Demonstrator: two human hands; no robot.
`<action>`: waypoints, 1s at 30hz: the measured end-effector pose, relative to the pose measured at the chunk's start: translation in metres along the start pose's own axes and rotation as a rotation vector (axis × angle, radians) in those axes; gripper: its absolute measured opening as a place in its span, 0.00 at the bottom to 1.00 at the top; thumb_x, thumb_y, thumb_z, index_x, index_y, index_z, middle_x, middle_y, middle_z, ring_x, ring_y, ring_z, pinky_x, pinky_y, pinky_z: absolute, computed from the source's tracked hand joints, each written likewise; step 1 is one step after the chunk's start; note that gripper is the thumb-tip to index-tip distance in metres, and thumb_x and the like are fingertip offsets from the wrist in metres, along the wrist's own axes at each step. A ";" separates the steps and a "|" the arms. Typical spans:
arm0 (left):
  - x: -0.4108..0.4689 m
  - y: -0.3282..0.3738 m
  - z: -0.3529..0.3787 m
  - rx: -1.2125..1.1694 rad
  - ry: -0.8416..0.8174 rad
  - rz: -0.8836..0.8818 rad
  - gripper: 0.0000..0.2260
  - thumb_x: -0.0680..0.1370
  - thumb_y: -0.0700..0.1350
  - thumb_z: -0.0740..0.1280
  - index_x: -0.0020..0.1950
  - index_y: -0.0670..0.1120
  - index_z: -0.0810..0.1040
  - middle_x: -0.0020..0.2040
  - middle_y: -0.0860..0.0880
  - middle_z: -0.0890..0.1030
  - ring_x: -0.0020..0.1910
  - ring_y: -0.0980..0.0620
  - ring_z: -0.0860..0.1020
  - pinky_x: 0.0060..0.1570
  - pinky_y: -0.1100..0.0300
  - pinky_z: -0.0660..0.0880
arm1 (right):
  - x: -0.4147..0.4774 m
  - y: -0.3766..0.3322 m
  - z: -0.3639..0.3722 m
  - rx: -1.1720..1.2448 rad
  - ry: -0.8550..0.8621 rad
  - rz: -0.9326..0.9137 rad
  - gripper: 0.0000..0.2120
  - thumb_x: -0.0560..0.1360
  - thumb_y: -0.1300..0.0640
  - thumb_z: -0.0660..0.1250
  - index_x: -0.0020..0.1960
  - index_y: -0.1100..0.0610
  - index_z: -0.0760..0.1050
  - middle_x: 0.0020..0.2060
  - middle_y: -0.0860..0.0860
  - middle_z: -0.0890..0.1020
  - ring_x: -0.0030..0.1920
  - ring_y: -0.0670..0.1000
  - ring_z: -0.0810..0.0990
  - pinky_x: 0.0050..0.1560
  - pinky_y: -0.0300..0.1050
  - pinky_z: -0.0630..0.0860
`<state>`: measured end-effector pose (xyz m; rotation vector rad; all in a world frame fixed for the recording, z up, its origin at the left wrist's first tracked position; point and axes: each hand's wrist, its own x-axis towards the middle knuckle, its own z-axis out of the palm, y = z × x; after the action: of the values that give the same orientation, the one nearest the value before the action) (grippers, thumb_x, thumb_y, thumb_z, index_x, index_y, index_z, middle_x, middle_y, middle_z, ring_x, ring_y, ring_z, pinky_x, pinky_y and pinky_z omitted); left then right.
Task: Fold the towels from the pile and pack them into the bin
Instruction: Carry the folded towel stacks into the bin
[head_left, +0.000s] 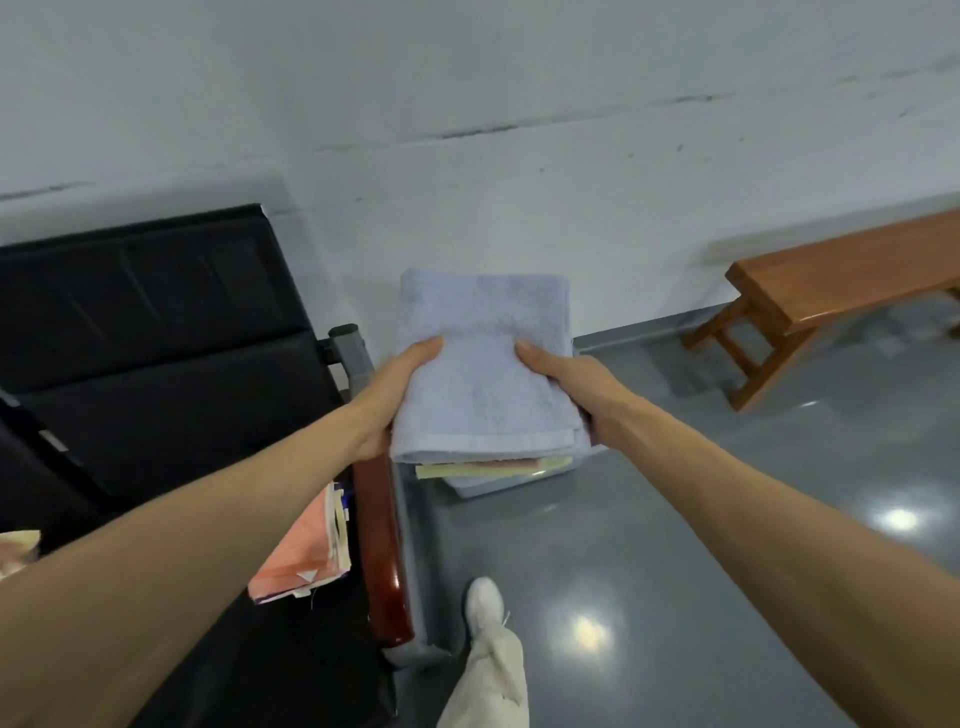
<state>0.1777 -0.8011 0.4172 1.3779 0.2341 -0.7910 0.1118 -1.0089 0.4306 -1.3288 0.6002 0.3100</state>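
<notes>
I see the light blue towel (480, 364) at frame centre, folded into a thick rectangle with a stitched hem along its near edge. The left hand (390, 400) grips its left edge, thumb on top, fingers hidden beneath. The right hand (569, 387) grips the right edge likewise. The towel sits over the pale bin (501, 483), above yellow-green and pink folded towels (467, 469); I cannot tell whether it touches them. An orange towel (296, 561) lies on the black chair (156, 338), lower left.
</notes>
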 end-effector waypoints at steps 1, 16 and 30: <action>0.013 -0.001 -0.001 -0.005 0.015 -0.009 0.17 0.76 0.57 0.67 0.58 0.48 0.79 0.53 0.45 0.85 0.52 0.45 0.83 0.51 0.52 0.78 | 0.012 -0.004 -0.001 -0.001 -0.007 0.016 0.21 0.71 0.47 0.74 0.55 0.61 0.79 0.47 0.53 0.86 0.47 0.51 0.85 0.46 0.44 0.82; 0.214 0.034 0.011 -0.036 0.175 -0.181 0.11 0.74 0.48 0.69 0.54 0.46 0.81 0.51 0.44 0.85 0.51 0.43 0.82 0.56 0.49 0.78 | 0.234 -0.046 -0.052 -0.052 -0.060 0.202 0.14 0.76 0.49 0.69 0.54 0.59 0.78 0.49 0.53 0.84 0.48 0.50 0.83 0.44 0.41 0.80; 0.429 -0.083 0.007 0.053 0.358 -0.357 0.21 0.71 0.53 0.72 0.62 0.47 0.76 0.53 0.47 0.83 0.49 0.49 0.81 0.43 0.58 0.76 | 0.459 0.096 -0.121 -0.109 -0.030 0.310 0.21 0.74 0.46 0.70 0.62 0.57 0.76 0.55 0.52 0.83 0.54 0.53 0.83 0.58 0.52 0.78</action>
<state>0.4359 -0.9618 0.1036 1.5455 0.7596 -0.8402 0.4051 -1.1597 0.0755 -1.3315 0.7741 0.6218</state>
